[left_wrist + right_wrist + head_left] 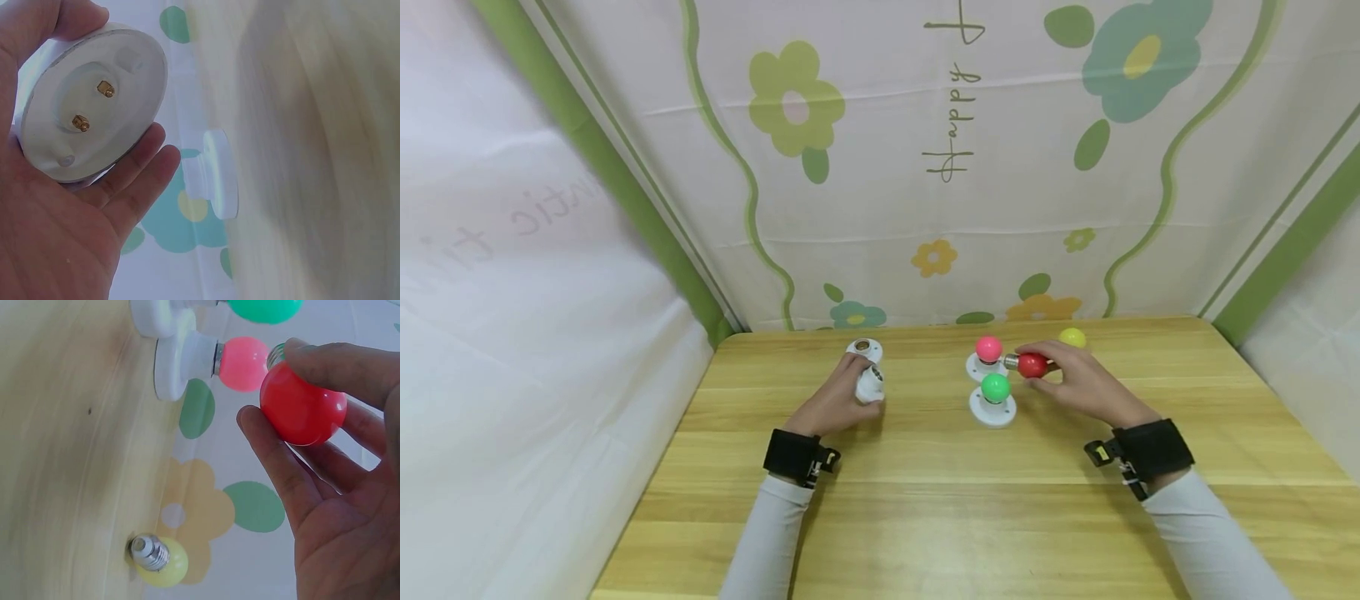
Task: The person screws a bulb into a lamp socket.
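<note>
My left hand (842,396) grips a white lamp socket (870,385) above the table. In the left wrist view the underside of this socket (94,106) faces the camera, with two brass terminals in its hollow. Just behind it a second white socket (865,348) stands on the table with no bulb in it. Between thumb and fingers my right hand (1086,383) holds a red light bulb (1032,366), its metal screw base pointing left. Close beside that base are a pink bulb (988,348) and a green bulb (996,387), each upright in a white socket.
A yellow bulb (164,562) lies loose on the wooden table (910,500) near its back edge, partly behind my right hand in the head view. White fabric walls with printed flowers (797,100) enclose the table at the back and sides.
</note>
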`<state>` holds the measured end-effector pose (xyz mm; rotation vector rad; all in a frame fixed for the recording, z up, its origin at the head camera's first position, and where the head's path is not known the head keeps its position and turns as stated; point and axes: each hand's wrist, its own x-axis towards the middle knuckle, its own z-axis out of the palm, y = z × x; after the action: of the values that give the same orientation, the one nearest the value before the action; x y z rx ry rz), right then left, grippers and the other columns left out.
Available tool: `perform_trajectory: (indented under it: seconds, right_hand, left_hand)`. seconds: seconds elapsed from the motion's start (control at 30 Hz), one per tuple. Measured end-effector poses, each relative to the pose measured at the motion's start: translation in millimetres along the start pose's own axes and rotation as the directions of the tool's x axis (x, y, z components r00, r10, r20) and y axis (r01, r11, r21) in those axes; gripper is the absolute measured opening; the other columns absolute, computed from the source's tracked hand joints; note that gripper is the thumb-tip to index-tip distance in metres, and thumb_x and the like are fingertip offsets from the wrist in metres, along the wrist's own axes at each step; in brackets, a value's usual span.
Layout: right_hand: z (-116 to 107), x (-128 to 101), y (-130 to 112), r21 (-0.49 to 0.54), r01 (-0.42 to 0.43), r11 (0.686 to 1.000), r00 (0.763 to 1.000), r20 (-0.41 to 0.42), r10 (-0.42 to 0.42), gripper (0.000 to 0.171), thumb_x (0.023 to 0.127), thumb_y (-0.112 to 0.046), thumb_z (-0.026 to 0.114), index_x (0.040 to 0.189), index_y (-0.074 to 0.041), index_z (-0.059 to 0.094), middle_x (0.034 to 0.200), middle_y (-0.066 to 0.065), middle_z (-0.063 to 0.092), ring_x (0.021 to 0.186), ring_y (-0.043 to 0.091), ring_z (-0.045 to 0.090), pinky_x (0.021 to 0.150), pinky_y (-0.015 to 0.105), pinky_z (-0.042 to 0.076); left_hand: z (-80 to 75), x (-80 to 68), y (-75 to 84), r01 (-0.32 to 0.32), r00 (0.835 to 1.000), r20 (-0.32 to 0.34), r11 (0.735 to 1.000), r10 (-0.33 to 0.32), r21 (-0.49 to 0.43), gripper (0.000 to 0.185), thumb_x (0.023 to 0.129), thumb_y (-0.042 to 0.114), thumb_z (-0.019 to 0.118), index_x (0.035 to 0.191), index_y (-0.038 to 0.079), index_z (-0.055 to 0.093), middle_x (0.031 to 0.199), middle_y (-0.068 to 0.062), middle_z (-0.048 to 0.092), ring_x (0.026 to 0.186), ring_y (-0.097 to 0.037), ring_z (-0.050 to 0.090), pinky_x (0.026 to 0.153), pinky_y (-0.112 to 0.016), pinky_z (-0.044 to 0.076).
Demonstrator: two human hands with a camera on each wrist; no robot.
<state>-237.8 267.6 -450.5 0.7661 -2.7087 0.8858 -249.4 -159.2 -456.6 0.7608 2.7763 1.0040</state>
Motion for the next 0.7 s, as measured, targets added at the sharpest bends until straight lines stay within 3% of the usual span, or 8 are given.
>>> perform_trajectory:
  seconds: [0.3, 0.7]
  right_hand:
    - [4, 6, -9, 0.001, 0.018, 1.0, 0.999, 0.027, -0.018, 0.05, 0.09, -0.003, 0.082, 0.138, -0.005, 0.067, 0.135, 0.019, 0.07, 0.119, 0.035, 0.069, 0.095, 0.054, 0.059]
    - [8, 11, -20, 0.027, 0.024, 0.999, 0.999, 0.049, -0.025, 0.051, 0.091, -0.004, 0.082, 0.14, -0.008, 0.066, 0.138, 0.018, 0.068, 0.119, 0.034, 0.068, 0.096, 0.052, 0.06]
  left_hand:
    - [1.7, 3.0, 4.9, -0.023, 1.0, 0.015, 1.0, 0.023, -0.007, 0.059, 0.092, 0.018, 0.076, 0.142, 0.003, 0.051, 0.149, -0.015, 0.044, 0.116, -0.022, 0.054, 0.093, -0.034, 0.052]
    - [3.4, 5.9, 12.7, -0.034, 0.999, 0.03, 0.999, 0.034, 0.002, 0.062, 0.089, 0.02, 0.076, 0.144, 0.003, 0.052, 0.148, -0.013, 0.045, 0.109, -0.018, 0.055, 0.088, -0.029, 0.053]
